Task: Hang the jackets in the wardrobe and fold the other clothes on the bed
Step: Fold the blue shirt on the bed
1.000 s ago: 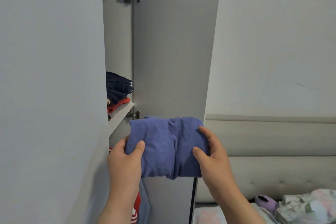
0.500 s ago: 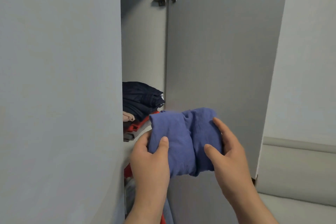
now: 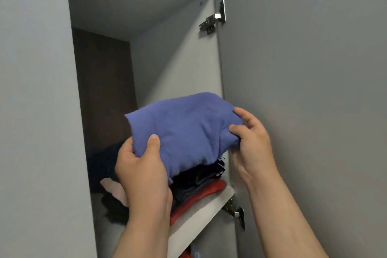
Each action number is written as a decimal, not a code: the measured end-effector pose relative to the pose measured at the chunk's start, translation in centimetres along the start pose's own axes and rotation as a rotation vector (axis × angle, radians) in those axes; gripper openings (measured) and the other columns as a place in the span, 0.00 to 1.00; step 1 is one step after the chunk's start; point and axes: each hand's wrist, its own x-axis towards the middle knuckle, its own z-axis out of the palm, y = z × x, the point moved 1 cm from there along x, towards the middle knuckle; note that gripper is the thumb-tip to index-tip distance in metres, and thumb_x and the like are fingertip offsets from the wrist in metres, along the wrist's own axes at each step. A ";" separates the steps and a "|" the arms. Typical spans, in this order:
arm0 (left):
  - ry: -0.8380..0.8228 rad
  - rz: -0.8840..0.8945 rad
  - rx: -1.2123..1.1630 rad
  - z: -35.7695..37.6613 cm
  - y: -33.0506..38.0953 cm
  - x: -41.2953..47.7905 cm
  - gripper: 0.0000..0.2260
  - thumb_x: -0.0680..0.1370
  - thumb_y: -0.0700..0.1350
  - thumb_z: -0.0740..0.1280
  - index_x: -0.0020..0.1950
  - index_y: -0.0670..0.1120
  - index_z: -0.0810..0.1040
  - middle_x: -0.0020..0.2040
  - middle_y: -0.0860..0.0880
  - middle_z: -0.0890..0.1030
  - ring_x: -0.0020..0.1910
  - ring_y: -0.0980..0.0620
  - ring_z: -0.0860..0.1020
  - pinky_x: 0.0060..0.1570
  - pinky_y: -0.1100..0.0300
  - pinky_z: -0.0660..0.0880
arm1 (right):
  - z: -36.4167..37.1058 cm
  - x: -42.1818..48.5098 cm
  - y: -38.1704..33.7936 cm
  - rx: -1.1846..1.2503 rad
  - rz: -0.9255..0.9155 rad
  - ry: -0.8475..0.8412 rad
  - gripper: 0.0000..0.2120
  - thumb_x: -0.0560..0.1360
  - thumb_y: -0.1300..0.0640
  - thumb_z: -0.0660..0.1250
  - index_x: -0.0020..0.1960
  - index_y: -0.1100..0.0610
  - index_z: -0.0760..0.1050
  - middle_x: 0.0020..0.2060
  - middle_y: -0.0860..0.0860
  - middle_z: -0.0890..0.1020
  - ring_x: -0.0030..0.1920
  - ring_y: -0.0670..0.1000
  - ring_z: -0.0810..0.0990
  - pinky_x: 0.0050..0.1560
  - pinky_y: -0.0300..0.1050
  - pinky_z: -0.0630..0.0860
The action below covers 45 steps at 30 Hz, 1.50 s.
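Note:
A folded blue-violet garment (image 3: 184,130) is held with both hands inside the open wardrobe, over a stack of folded clothes (image 3: 199,182) on the shelf (image 3: 201,213). My left hand (image 3: 144,172) grips its near left corner, thumb on top. At the garment's right edge my right hand (image 3: 251,138) pinches the cloth. The garment's far part lies above the dark blue layers of the stack; whether it rests on them I cannot tell. A red piece (image 3: 196,201) sits at the bottom of the stack.
The open wardrobe door (image 3: 303,90) stands close on the right, with hinges (image 3: 213,21) above and below the shelf. A grey wardrobe panel (image 3: 35,111) fills the left. Pale and dark clothes (image 3: 113,192) lie behind my left hand.
Both hands have lifted the folded garment up and forward into the wardrobe compartment, over the stack. The view has swung left and upward; the bed is out of sight.

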 end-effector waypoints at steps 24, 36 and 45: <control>-0.112 0.237 1.121 2.0 0.9 4.4 0.21 0.77 0.57 0.63 0.69 0.54 0.73 0.69 0.51 0.74 0.67 0.46 0.72 0.62 0.50 0.71 | 5.1 9.7 6.3 -1.160 -0.409 -0.545 0.15 0.80 0.55 0.61 0.63 0.52 0.80 0.68 0.50 0.77 0.70 0.51 0.72 0.71 0.45 0.65; -0.410 0.053 1.453 1.0 -5.0 4.2 0.29 0.80 0.64 0.49 0.79 0.55 0.58 0.80 0.51 0.57 0.79 0.48 0.51 0.77 0.49 0.50 | 2.0 8.7 11.2 -1.342 -0.099 -0.849 0.20 0.84 0.48 0.52 0.72 0.49 0.71 0.74 0.45 0.70 0.74 0.47 0.66 0.74 0.45 0.60; -0.392 0.215 1.467 0.8 -4.9 3.5 0.26 0.80 0.63 0.52 0.74 0.53 0.68 0.73 0.50 0.71 0.75 0.47 0.62 0.74 0.47 0.58 | 0.9 8.2 11.1 -1.149 -0.090 -0.749 0.17 0.82 0.50 0.59 0.58 0.61 0.78 0.59 0.53 0.82 0.61 0.53 0.77 0.63 0.47 0.70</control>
